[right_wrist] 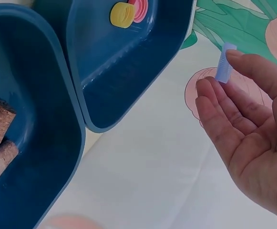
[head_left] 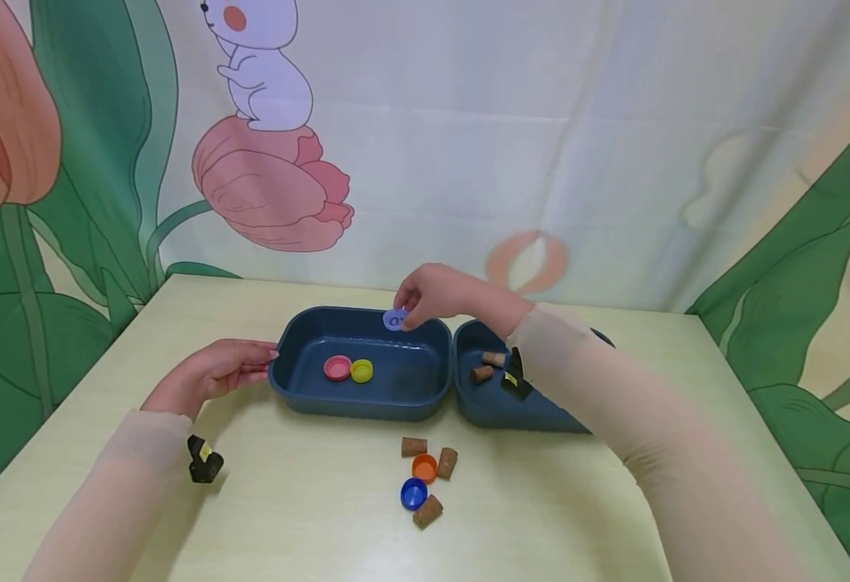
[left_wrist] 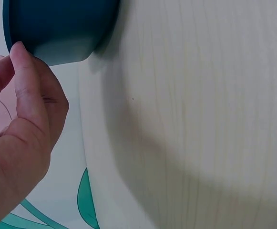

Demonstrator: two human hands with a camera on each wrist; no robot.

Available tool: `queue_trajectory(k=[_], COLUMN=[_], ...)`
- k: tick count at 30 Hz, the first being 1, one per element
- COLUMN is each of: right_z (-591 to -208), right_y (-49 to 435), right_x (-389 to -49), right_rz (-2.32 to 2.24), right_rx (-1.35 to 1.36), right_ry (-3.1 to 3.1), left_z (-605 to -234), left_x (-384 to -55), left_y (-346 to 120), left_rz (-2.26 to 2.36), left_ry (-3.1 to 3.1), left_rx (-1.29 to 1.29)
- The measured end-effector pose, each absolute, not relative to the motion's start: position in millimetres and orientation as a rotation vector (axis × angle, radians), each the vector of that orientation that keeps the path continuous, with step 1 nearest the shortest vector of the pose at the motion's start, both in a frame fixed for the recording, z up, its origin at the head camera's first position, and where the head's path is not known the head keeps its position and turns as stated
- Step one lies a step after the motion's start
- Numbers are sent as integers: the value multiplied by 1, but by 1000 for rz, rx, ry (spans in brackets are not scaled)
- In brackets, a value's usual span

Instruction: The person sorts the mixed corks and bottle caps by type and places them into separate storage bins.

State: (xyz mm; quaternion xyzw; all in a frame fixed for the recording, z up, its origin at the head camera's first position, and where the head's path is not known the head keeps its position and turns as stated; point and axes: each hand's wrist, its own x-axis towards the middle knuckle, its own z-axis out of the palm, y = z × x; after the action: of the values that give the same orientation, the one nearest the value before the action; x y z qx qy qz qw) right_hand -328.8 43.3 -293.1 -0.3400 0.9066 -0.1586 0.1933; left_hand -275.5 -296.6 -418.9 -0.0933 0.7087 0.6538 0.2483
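- Because the left tray (head_left: 359, 410) stands on a smooth-looking table (head_left: 309, 509), the left hand (head_left: 225, 368) pinches its rim at 9 o'clock, thumb and finger together on it, probably to keep it from sliding.
- The right hand (head_left: 435, 291) has thumb and fingertips clamped on the purple cap (head_left: 395, 320), near that tray's 1 o'clock rim; a fingertip hold likely suits so small and flat a piece. Whether the cap is directly over the opening, I cannot tell.
- Inside the left tray, the pink cap (head_left: 338, 369) lies at the yellow cap's (head_left: 362, 371) 9 o'clock; the walls presumably keep such round pieces from straying.
- Close alongside at 3 o'clock is the right tray (head_left: 505, 416), with a pale cork (head_left: 494, 358) and a brown cork (head_left: 481, 373); the two trays seem to keep caps and corks apart. The right sleeve (head_left: 599, 396) hides part of it.
- At the left tray's 5 o'clock, seemingly placed within reach, the orange cap (head_left: 425, 468) has the first cork (head_left: 414, 446) at its 11, the second cork (head_left: 448, 463) at 3, the third cork (head_left: 428, 512) at 6 and the blue cap (head_left: 414, 494) at 7.
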Motion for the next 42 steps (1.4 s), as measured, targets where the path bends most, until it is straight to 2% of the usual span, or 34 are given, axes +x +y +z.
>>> queue_trajectory(k=[24,42], right_z=[-315,-339], right_y=[9,-14], right_x=[-357,-363], right_rz=[-294,-110], right_rx=[-927,-832], right_ry=[2465,2411], left_z=[-418,-417], left_x=[-274,-274], left_y=[-299,-296], left_rz=[1782,1766], left_ry=[1926,1942], left_rx=[-239,-259])
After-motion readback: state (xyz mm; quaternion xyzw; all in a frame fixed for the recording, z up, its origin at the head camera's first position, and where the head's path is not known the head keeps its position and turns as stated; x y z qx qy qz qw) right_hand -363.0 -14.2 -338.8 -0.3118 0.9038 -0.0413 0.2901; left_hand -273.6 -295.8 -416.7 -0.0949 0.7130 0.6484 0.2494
